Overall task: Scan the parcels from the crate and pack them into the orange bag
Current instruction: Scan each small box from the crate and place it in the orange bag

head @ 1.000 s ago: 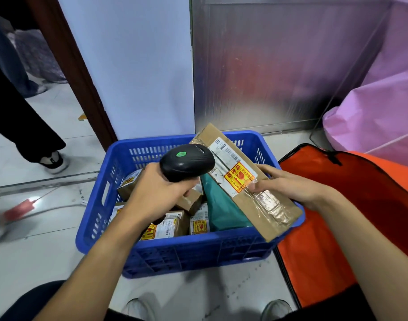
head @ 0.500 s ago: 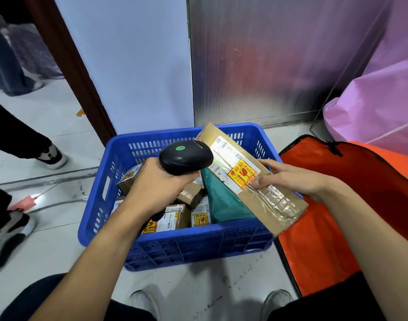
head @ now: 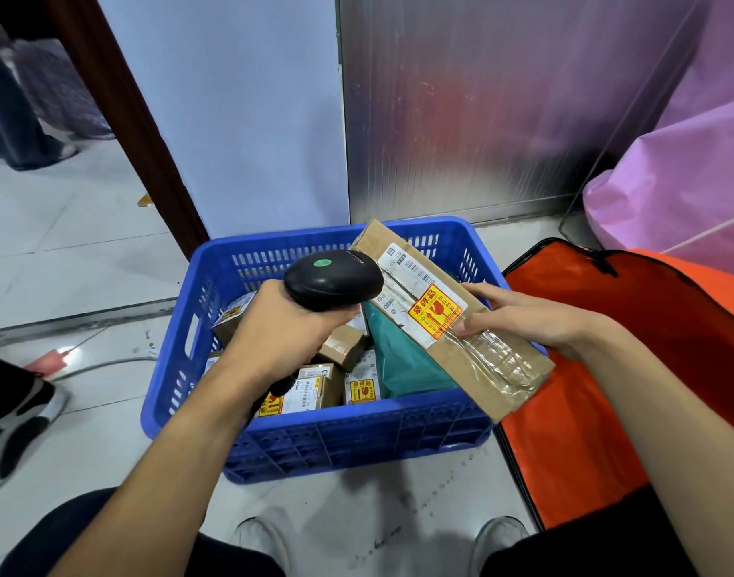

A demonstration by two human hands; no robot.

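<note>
Left hand [head: 282, 326] wrapped the glossy black scanner [head: 334, 281], handle mostly hidden. Right hand [head: 531, 316] gripped the flat, tape-crinkled cardboard parcel [head: 473, 360] above the slotted blue crate [head: 357, 426]

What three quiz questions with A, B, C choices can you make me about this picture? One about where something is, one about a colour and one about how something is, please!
1. Where is the orange bag?
A. Right beside the blue crate
B. Inside the crate
C. Hanging on the wall

2. What colour is the soft parcel in the crate?
A. Red
B. Teal green
C. White

3. How is the cardboard box?
A. Sealed with clear tape
B. Torn wide open
C. Crushed flat

Answers:
1 A: the bag lies next to the crate's right side.
2 B: its smooth wrapping is teal green, unlike the brown boxes around it.
3 A: shiny clear tape runs across its closed end.
</note>
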